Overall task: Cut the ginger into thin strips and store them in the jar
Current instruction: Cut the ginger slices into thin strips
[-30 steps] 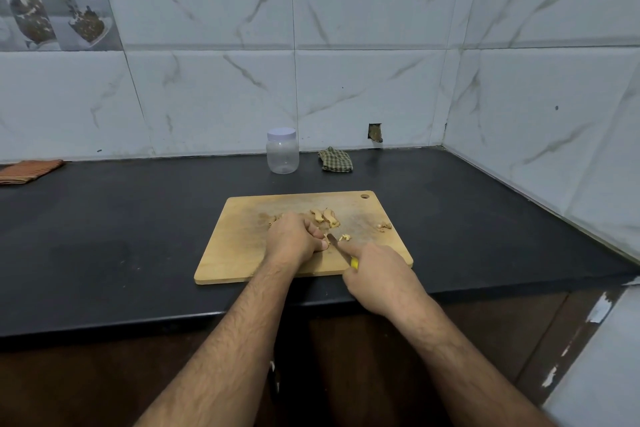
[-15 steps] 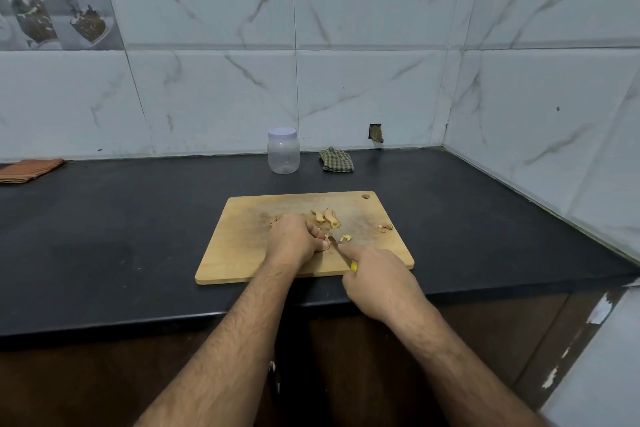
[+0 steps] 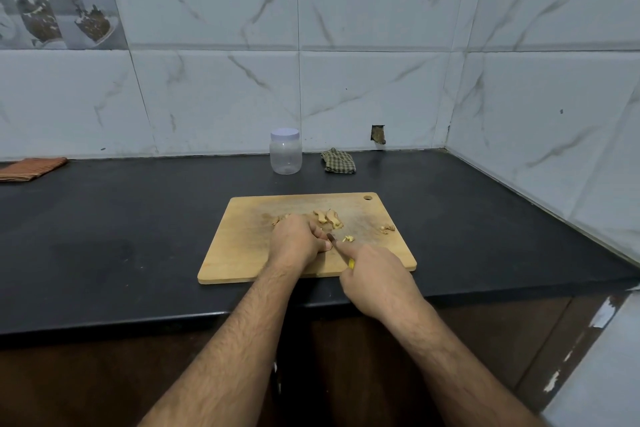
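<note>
A ginger piece, hidden under curled fingers, is being pinned by the left hand [image 3: 297, 240] on the cutting board [image 3: 242, 246]; the knife [image 3: 335, 245], gripped by the right hand [image 3: 375, 274], is being angled just right of it, the jar [image 3: 285, 152] well behind

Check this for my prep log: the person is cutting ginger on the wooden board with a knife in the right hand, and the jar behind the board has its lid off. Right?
Not quite. The head view shows the jar with its white lid on, standing closed by the wall behind the board. The rest holds: the right hand holds the knife beside the left hand, with ginger pieces on the board.
</note>
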`<move>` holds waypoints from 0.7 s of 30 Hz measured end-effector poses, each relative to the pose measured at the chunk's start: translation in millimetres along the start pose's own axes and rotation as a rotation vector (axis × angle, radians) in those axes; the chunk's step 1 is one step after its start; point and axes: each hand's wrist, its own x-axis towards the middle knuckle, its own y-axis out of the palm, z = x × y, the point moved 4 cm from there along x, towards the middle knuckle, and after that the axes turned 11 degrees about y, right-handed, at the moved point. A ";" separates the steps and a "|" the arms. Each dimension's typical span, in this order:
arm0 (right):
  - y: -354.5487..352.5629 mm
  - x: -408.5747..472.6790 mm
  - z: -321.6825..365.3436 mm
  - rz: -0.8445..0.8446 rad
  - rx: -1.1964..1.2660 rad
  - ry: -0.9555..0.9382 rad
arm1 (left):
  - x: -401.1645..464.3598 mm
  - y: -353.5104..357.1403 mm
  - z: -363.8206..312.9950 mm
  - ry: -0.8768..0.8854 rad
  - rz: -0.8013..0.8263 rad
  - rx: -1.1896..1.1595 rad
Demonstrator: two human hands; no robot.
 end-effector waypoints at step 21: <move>3.8 5.3 5.2 0.055 0.004 0.022 | 10.1 1.6 -1.3 0.063 0.038 0.113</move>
